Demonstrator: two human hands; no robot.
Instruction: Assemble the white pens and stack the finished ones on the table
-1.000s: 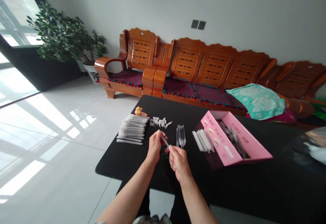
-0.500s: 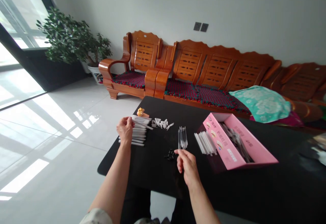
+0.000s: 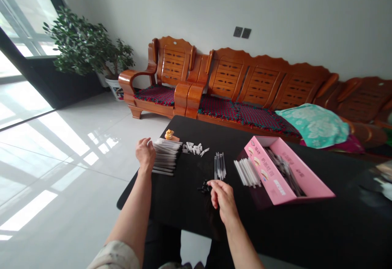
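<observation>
My left hand point(image 3: 145, 153) is beside the left end of a row of thin white-and-grey pen-like sticks point(image 3: 165, 158), its fingers loosely curled and no stick visible in them. Over the table's near side, my right hand point(image 3: 223, 197) has thumb and forefinger together at the edge of a small heap of black caps point(image 3: 202, 187). Whatever may be between those fingertips is too small to make out. Just beyond that hand lie slim pen refills point(image 3: 219, 165). Short white pieces point(image 3: 196, 149) are scattered behind, and white tubes point(image 3: 246, 172) lie to the right.
A pink box point(image 3: 277, 185) holding dark, slender sticks stands on the black table point(image 3: 183, 203), right of the tubes. A small yellow figure point(image 3: 169, 134) sits behind the stick row. Beyond the table are a wooden sofa point(image 3: 229, 73) and a potted plant point(image 3: 85, 48).
My left hand has let go of a stick, which now lies among the row, and has drawn back to the left. My right hand has shifted slightly left, toward the black caps.
</observation>
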